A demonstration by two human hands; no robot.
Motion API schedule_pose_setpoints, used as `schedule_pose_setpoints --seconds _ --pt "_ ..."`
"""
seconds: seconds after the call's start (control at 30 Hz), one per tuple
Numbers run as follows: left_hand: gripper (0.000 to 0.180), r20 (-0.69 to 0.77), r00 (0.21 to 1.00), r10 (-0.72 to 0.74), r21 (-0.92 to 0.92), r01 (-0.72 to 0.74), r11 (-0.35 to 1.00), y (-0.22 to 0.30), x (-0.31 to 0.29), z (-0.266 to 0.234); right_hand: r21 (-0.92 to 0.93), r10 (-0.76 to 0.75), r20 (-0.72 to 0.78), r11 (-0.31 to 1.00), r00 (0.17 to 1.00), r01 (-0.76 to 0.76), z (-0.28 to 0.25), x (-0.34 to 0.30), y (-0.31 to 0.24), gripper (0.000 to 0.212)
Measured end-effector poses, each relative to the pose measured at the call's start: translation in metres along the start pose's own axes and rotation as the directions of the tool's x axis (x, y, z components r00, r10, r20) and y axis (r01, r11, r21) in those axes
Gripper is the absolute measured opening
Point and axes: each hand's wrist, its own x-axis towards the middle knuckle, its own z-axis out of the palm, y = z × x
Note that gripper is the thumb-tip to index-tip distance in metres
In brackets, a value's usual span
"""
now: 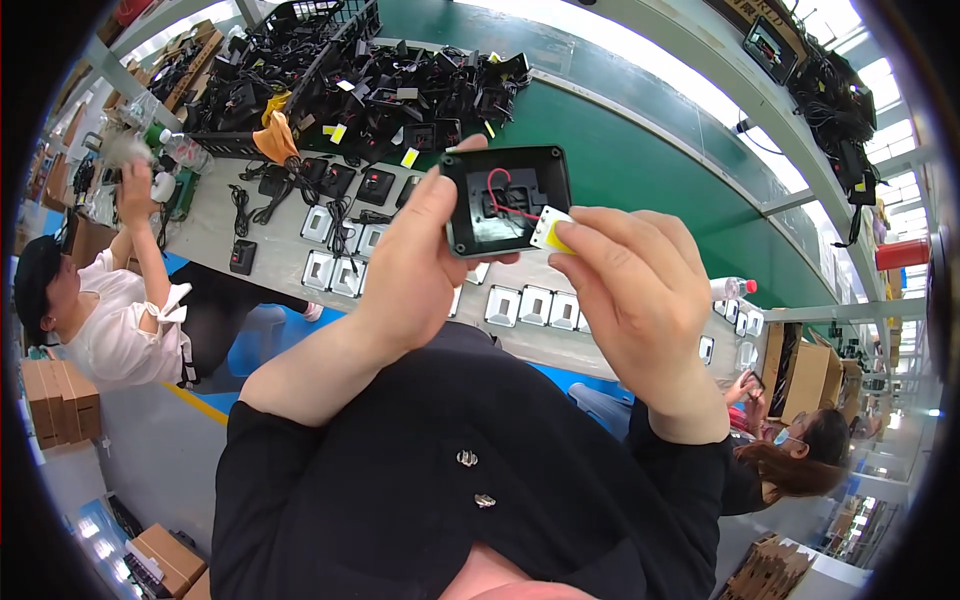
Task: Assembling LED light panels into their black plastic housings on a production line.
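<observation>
My left hand (418, 262) grips a square black plastic housing (556, 172) by its left side, with the hollow inside facing up. Red wire (493, 182) loops out of the housing to a small white-edged LED panel with a yellow face (552, 232). That panel is pinched between the thumb and fingers of my right hand (645, 290), at the housing's lower right corner. Beyond my hands, a heap of black housings with cables (430, 100) covers the far part of the bench.
Several silver-framed square parts (535, 306) stand in a row on the bench (420, 190). A black crate (300, 60) and orange cloth (275, 138) are at the far left. One co-worker (110, 310) sits left, another (790, 460) right. A shelf beam (770, 110) crosses the upper right.
</observation>
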Motion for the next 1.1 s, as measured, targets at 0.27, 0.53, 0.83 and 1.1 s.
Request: schedule_pose_setpoints --seconds 0.27,0.53,0.83,1.1 --pt "0.048 0.048 0.989 0.140 0.340 -0.148 0.929 0.002 -0.007 0.002 -0.156 -0.146 0.005 0.977 0.989 0.145 -0.010 0.002 -0.016 0.029" --pt "0.038 0.054 0.986 0.158 0.309 -0.167 0.936 0.006 -0.013 0.010 -0.220 -0.217 0.010 0.952 0.976 0.213 -0.011 0.002 -0.022 0.030" --pt "0.037 0.085 0.968 0.235 0.525 -0.244 0.816 0.008 -0.015 0.010 -0.211 -0.205 0.036 0.955 0.978 0.208 -0.006 -0.003 -0.024 0.031" --pt "0.053 0.297 0.948 0.118 0.342 -0.221 0.914 0.020 -0.025 0.007 -0.144 -0.164 -0.046 0.977 0.985 0.156 0.001 -0.002 -0.032 0.031"
